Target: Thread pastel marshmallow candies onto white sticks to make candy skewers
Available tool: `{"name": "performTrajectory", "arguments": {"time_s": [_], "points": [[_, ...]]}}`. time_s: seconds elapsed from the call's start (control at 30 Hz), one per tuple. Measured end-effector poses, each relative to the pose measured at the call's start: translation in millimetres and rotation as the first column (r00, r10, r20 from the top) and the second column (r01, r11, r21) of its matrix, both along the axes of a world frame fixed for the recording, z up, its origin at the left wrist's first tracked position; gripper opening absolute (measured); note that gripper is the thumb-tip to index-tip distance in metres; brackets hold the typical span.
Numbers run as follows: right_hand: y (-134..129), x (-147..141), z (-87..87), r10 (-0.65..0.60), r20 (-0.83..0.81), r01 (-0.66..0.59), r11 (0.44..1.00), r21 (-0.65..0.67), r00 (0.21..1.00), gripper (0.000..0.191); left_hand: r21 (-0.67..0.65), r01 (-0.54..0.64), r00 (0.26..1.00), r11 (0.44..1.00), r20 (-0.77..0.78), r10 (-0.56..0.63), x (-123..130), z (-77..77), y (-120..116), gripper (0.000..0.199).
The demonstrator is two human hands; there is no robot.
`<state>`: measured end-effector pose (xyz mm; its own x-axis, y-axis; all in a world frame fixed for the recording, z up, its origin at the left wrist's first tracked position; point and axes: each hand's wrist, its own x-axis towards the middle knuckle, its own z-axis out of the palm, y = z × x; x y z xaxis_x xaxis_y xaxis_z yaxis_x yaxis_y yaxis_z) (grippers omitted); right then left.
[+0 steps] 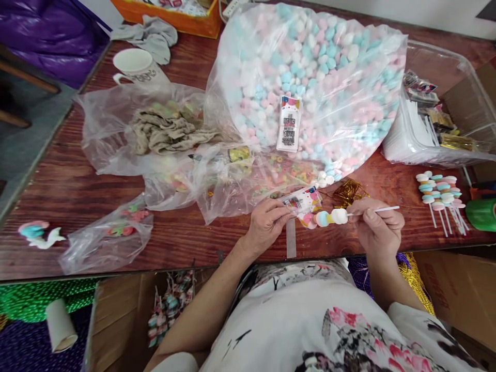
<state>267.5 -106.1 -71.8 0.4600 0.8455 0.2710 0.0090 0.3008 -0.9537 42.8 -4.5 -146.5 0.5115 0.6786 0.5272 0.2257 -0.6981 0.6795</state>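
Near the table's front edge, my right hand (380, 230) pinches a white stick (387, 208) that carries a row of white, yellow, blue and pink candies (322, 218). My left hand (267, 227) has its fingers closed on the edge of a small clear printed packet (304, 201), which lies at the far end of the candy row. Gold twist ties (349, 192) lie just behind the candies. Behind both hands rests a large clear bag of pastel candies (329, 77), with a banded stack of printed labels (289, 124) on it.
At the right are a clear bin (437, 152) of sticks and packets, finished candy sticks (439, 191) and a green tape roll (481, 214). To the left are plastic bags, a beige cloth (170, 132), a white mug (135, 67) and loose candies (41, 234).
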Motion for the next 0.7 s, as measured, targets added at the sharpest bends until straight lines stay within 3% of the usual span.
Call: {"name": "performTrajectory", "arguments": {"time_s": [0.1, 0.2, 0.3, 0.4, 0.53, 0.7], "points": [[0, -3, -3.0, -0.02, 0.043, 0.02, 1.0, -0.008, 0.999, 0.015, 0.029, 0.011, 1.0, 1.0, 0.002, -0.011, -3, 0.6, 1, 0.01], [-1, -6, -6.7, 0.08, 0.129, -0.075, 0.996, -0.038, 0.988, 0.015, 0.032, 0.042, 0.999, 0.999, 0.018, -0.042, -7, 2.6, 2, 0.009], [-1, -8, -10.5, 0.213, -0.015, -0.214, 0.976, -0.048, 0.977, 0.016, -0.019, 0.08, 0.997, 0.997, 0.002, -0.08, -12, 6.1, 0, 0.01], [1, -7, -13.3, 0.165, -0.164, -0.172, 0.985, -0.026, 0.973, 0.014, -0.048, 0.113, 0.992, 0.992, -0.051, -0.116, -15, 10.6, -4, 0.016], [1, -11, -15.7, 0.171, -0.188, -0.177, 0.984, -0.016, 0.967, 0.013, -0.04, 0.222, 0.961, 0.974, -0.16, -0.226, -11, 16.1, -7, 0.037], [-4, -17, -17.4, 0.205, -0.173, -0.209, 0.978, -0.006, 0.963, 0.012, -0.102, 0.25, 0.911, 0.963, -0.312, -0.27, -3, 22.4, -12, 0.033]]}}
